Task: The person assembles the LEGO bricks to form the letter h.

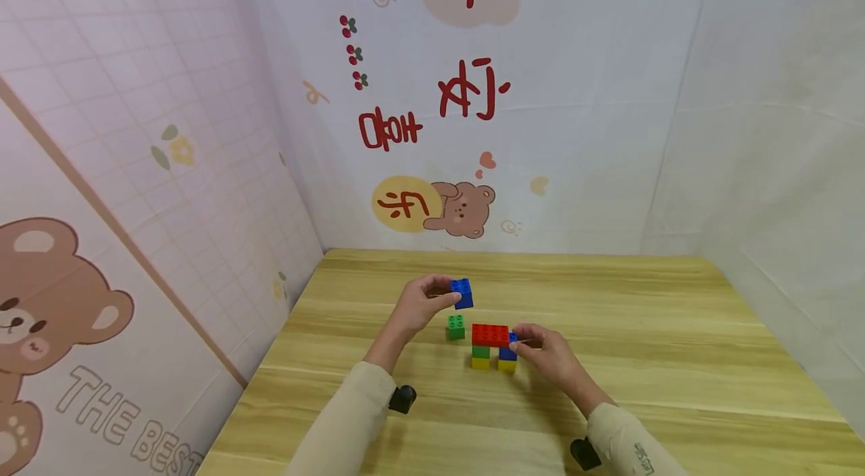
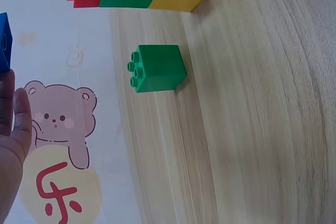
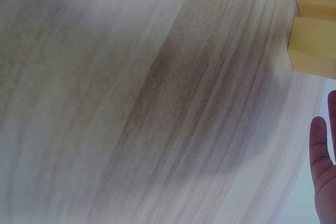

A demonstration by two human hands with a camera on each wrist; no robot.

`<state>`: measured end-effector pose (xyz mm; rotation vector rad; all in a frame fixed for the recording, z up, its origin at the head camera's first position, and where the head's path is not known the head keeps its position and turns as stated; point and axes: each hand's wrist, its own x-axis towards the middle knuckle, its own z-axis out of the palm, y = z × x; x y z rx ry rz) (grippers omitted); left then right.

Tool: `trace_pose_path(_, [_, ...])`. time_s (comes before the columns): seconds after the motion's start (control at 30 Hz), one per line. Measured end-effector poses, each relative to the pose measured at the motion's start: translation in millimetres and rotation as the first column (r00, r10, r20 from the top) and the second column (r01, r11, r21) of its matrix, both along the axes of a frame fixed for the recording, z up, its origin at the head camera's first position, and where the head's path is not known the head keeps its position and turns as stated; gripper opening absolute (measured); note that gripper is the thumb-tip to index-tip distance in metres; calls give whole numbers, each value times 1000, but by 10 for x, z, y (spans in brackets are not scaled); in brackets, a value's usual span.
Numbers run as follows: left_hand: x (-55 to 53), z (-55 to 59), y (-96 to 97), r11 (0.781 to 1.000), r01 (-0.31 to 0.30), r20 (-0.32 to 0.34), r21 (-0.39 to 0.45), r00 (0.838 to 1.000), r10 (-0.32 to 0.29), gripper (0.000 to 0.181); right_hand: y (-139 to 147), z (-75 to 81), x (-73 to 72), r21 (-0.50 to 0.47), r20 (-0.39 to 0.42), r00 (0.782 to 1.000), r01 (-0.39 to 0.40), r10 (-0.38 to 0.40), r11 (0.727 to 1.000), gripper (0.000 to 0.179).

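My left hand (image 1: 422,302) pinches a blue toy building brick (image 1: 462,294) between thumb and fingers, raised above the table. In the left wrist view, that blue brick (image 2: 4,43) shows at the left edge. Below it stands a loose green brick (image 1: 456,326), studs up. To its right is a small arch: a red brick (image 1: 489,335) bridges two pillars, a green brick (image 1: 480,352) on a yellow one (image 1: 480,363), and a second blue brick (image 1: 507,353) on another yellow one (image 1: 507,366). My right hand (image 1: 550,356) pinches this second blue brick at its upper right; its far fingers are partly hidden.
The wood-grain table (image 1: 642,326) carries the bricks. A white printed cloth (image 1: 574,123) hangs behind it, and another cloth panel (image 1: 203,161) stands along the left side. Black wrist devices (image 1: 402,399) sit at both sleeves.
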<state>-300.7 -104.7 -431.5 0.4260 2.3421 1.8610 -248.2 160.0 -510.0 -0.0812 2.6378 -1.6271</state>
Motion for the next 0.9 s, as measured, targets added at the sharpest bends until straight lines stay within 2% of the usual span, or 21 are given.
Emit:
trace_pose_path(0.33, [30, -24, 101, 998, 56, 27, -23, 998, -55, 33, 5, -4, 1, -3, 7, 1000, -1, 1, 1000, 28])
trace_pose_path(0.6, [39, -64, 152, 994, 106, 15, -30, 994, -105, 31, 9, 7, -2, -3, 4, 1000, -7, 7, 1000, 30])
trace_pose_path(0.9, [37, -182, 186, 990, 125, 40, -64, 992, -122, 28, 17, -21, -8, -10, 4, 1000, -19, 19, 1000, 32])
